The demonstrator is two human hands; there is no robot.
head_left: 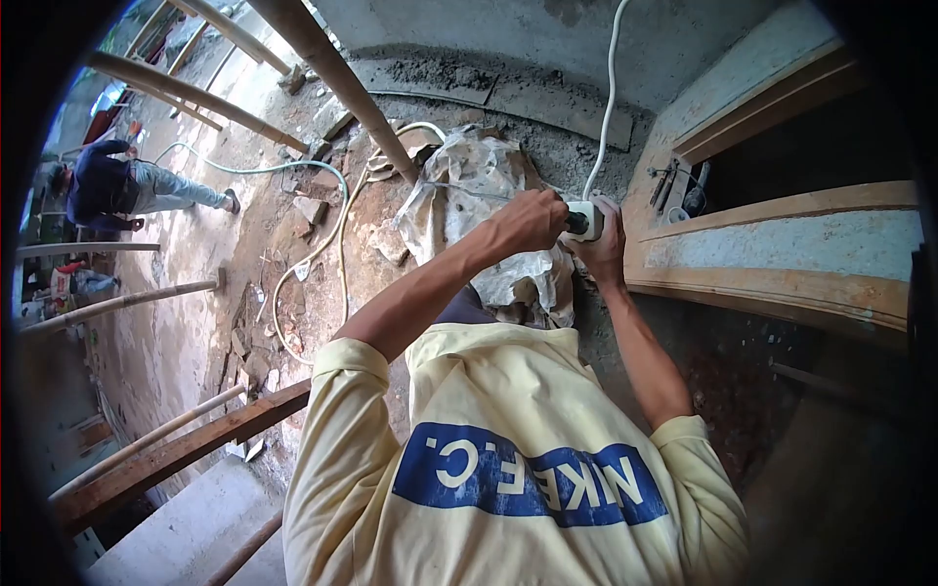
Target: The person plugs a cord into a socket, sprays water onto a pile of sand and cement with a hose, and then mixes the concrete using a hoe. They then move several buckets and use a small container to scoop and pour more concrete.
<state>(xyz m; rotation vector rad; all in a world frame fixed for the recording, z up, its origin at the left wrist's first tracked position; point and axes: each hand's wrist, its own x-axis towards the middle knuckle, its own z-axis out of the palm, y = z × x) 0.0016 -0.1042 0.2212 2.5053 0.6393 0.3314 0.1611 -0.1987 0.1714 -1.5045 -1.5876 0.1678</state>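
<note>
My right hand (604, 244) is closed around a small white box (586, 221), which looks like an extension socket. A white cable (608, 107) runs up from the box. My left hand (535, 221) is at the box's left side, its fingers pinched on a small dark piece (575, 223) against the box; its shape is mostly hidden. Both hands are above a crumpled, dirty whitish sheet (479, 210) on the ground.
Bamboo poles (337, 83) slant across the upper left. A hose (344, 234) curves over rubble-strewn ground. A person (107, 186) in dark clothing is at the far left. On the right, a wooden frame (772, 278) has tools (666, 186) on it. A wooden beam (186, 454) lies lower left.
</note>
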